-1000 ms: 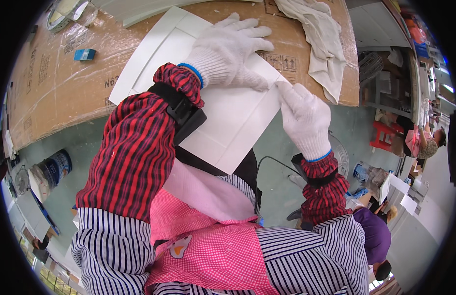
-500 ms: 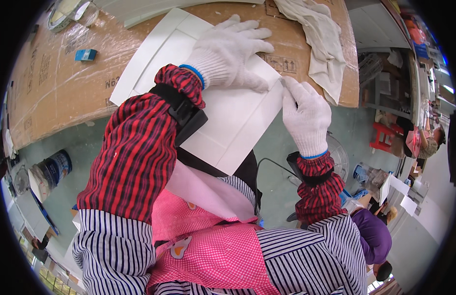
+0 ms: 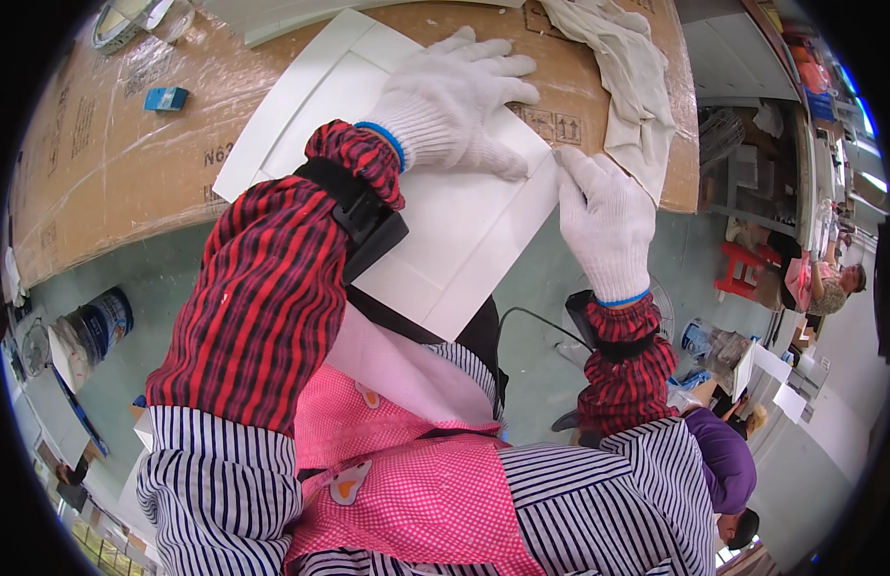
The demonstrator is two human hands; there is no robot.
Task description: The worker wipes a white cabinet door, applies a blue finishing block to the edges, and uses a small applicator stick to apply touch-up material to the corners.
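Panel (image 3: 464, 235) is overhanging the surface (image 3: 109, 182); left hand (image 3: 459, 101) is lying on it, grip spread; right hand (image 3: 606, 221) is sitting beside its edge, I cannot tell whether pinching anything.

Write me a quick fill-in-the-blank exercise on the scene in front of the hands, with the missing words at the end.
1. The panel under the spread left hand is ____ in colour.
2. The right hand, near a corner of the panel, wears a white knitted ____.
3. The small block on the brown cardboard surface is coloured ____.
4. In the picture, the crumpled cloth lies to the ____ of the left hand.

Missing words: white; glove; blue; right.
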